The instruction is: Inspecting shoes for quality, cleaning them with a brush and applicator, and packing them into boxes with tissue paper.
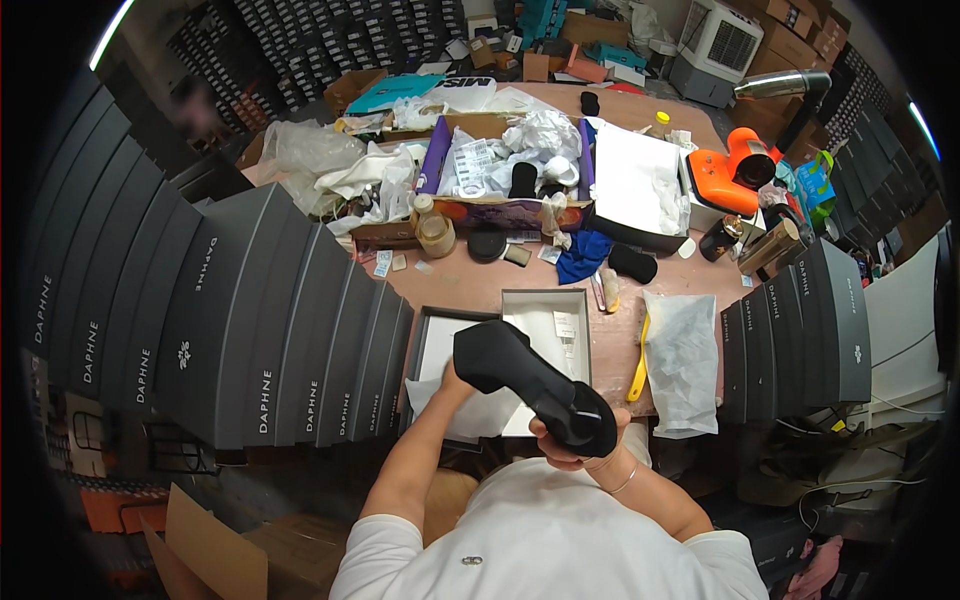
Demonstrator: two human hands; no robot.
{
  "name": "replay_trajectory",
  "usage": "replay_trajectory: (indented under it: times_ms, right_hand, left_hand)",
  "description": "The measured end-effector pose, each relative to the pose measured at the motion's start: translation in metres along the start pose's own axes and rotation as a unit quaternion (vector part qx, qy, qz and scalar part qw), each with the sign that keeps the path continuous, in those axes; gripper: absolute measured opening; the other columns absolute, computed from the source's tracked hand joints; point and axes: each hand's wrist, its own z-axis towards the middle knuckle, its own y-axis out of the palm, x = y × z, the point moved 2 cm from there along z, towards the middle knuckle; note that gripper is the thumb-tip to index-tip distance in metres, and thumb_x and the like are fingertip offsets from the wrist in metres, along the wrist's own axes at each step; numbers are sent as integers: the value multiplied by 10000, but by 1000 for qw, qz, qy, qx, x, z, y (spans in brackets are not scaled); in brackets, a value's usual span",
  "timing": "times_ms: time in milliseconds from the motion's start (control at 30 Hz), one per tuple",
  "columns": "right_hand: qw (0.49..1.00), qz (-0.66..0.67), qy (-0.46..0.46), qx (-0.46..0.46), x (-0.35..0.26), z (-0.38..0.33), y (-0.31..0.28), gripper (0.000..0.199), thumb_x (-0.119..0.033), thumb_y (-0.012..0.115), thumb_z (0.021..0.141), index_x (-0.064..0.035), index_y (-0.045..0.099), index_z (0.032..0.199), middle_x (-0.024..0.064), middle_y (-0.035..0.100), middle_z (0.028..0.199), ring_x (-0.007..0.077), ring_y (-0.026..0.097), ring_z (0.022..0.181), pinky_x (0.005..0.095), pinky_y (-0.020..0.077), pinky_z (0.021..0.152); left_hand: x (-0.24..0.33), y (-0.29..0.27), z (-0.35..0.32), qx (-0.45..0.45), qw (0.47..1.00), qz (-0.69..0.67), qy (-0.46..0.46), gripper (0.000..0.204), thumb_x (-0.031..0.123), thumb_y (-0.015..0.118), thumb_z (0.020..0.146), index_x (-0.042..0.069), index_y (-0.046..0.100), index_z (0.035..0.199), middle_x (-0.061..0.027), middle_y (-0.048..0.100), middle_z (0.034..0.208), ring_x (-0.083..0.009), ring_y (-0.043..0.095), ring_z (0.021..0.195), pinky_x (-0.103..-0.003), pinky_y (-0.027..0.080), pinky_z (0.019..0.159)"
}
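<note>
A black boot (535, 385) with a glossy toe is held slantwise in front of my chest. My right hand (580, 446) is closed around its toe end, with the fingers on the near side. At the boot's upper end, my left hand (456, 384) goes behind the shaft, so its fingers are hidden. Beneath the boot lies an open dark grey shoe box (422, 335) with white paper (480, 412) in it. Against it rests a second grey-rimmed tray or lid (588, 330), white inside, with a small printed label.
Stacked grey shoe boxes stand left (225, 330) and right (790, 340). Right of the open box are a wrapped white packet (682, 360) and a yellow-handled tool (639, 360). Farther back are a purple carton (435, 160), a jar (433, 230), a blue cloth (584, 258) and an orange blower (735, 175).
</note>
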Motion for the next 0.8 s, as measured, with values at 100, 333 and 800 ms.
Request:
replay_trajectory:
  times_ms: [100,333,800]
  right_hand:
    - [999,4,-30,28,-10,-2,-7,955,-581,715,732,-93,291,1435,156,466,1234,140,450,723,250,395,571]
    - [987,-46,-74,132,-13,-6,-15,873,-534,760,705,-107,393,1373,101,525,1192,133,409,699,259,376,601]
    - [735,-485,4,474,-36,-78,28,522,-91,625,902,-1,421,1374,61,567,1084,108,571,920,238,492,783]
  left_hand:
    - [-1,-67,32,203,976,-8,-76,298,-4,487,779,-43,648,1027,-244,618,1016,-402,595,944,-445,470,857]
    - [112,-120,-45,-168,948,-242,-119,341,296,586,922,-13,685,1026,-95,704,912,-171,640,950,-329,457,927]
    - [196,-48,-96,-75,542,-759,-353,454,150,489,837,69,411,1277,-161,625,857,-304,651,778,-420,546,711]
